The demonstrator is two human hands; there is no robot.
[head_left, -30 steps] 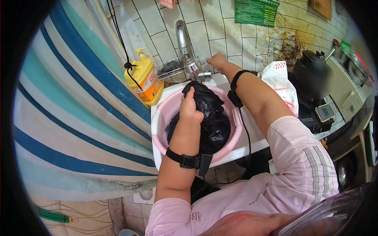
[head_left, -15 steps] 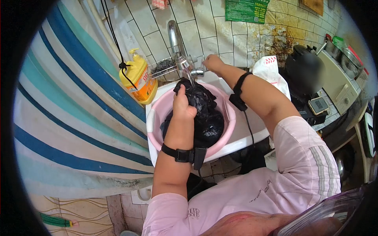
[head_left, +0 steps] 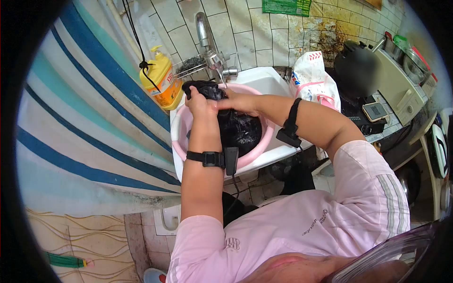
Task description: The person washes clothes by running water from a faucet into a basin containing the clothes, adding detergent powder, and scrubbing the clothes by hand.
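Wet black cloth (head_left: pixel 243 133) fills much of a pink basin (head_left: pixel 257 152), which stands in a white sink (head_left: pixel 270 81). My left hand (head_left: pixel 202 101) grips a raised bunch of the cloth at the basin's back left. Against the same bunch, my right hand (head_left: pixel 234 103) is closed, its fingers partly hidden by the cloth. Just behind both hands, the metal faucet (head_left: pixel 214 59) points down at the basin; a thin stream shows below its spout.
A yellow bottle (head_left: pixel 162 80) hangs by a black cord left of the sink, beside a striped curtain (head_left: pixel 104 108). A wire rack (head_left: pixel 191 67) adjoins the faucet. To the right are a white bag (head_left: pixel 314 80), a black pot (head_left: pixel 351 68) and a phone-like device (head_left: pixel 375 111).
My right hand has come down from beside the faucet to the black cloth. My left hand has shifted slightly left with the bunched cloth, and the camera view has shifted a little.
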